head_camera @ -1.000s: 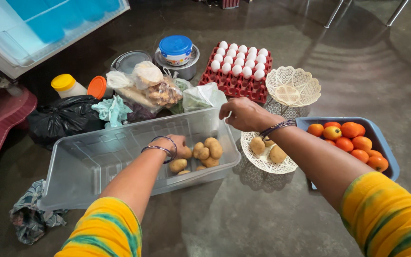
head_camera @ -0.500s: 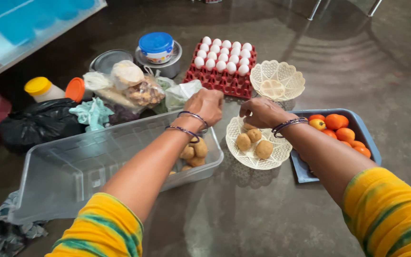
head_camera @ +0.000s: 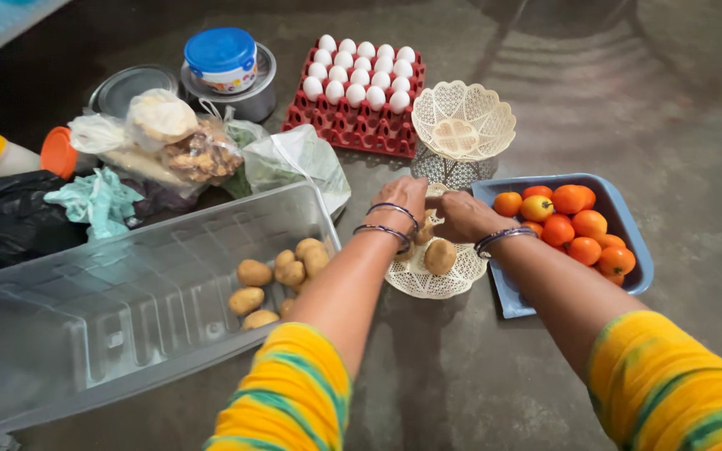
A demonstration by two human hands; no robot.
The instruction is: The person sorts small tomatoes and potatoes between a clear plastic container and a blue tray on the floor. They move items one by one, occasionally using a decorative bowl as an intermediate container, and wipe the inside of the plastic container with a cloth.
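Note:
My left hand (head_camera: 401,203) and my right hand (head_camera: 461,215) meet over a white lattice basket (head_camera: 428,282) on the floor. The basket holds a few brown potatoes (head_camera: 439,255). My left hand's fingers curl down around a potato at the basket's far side. My right hand lies against it, with its fingertips hidden behind the left hand. To the left stands a long clear plastic bin (head_camera: 110,326) with several more potatoes (head_camera: 282,274) at its right end. Both wrists wear thin bangles.
A blue tray (head_camera: 633,250) of orange and red tomatoes sits right of the basket. Behind are an empty white lattice basket (head_camera: 463,122), a red egg tray (head_camera: 353,125), a blue-lidded jar (head_camera: 222,58), plastic food bags (head_camera: 173,142) and a black bag (head_camera: 2,217).
My left hand rose out of the clear bin and moved right to the potato basket. My right hand stayed at the basket. The view shifted closer.

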